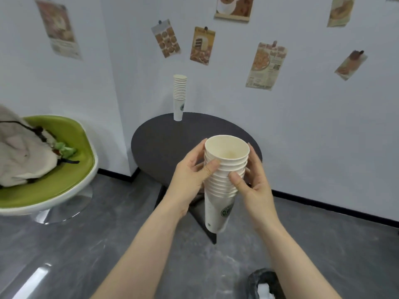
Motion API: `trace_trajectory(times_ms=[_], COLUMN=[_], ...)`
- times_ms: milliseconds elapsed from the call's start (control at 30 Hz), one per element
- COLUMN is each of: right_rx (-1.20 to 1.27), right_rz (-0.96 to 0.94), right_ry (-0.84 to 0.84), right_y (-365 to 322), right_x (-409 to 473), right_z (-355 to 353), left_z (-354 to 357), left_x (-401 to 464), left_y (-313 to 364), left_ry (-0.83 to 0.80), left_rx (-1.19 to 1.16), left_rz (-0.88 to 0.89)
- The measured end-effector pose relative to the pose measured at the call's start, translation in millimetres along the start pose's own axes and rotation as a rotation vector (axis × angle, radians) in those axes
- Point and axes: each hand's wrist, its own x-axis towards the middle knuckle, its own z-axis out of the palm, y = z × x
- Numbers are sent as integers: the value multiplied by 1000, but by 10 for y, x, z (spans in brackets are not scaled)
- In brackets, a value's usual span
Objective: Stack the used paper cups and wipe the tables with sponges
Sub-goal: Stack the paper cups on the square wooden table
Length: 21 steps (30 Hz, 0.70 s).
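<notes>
A stack of several white paper cups [224, 169] with a green logo hangs upright in front of me, above the near edge of the round dark table [164, 145]. My left hand [192, 173] grips its left side with the thumb across the rims. On the right side, my right hand [252, 180] grips the stack, thumb on the lower rims. A second tall stack of white cups [179, 98] stands upright at the table's far edge by the wall. No sponge is in view.
A green and white swivel chair [64, 175] with a grey bag [21, 152] on it stands to the left. Posters hang on the white walls. The floor is grey, and a dark shoe [263, 283] shows at the bottom right.
</notes>
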Motion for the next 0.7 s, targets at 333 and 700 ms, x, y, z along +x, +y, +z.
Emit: trace_trajectory(times_ms=[333, 700], right_rx=[14, 2], right_rz=[31, 95], right_ry=[-85, -79], right_y=[690, 1294], right_x=[1411, 3528], right_z=[257, 1277], left_z=[-442, -1656], left_x=[1328, 3564], left_y=[-242, 13], left_ry=[148, 53], left_rx=[15, 105], left_rz=[10, -5])
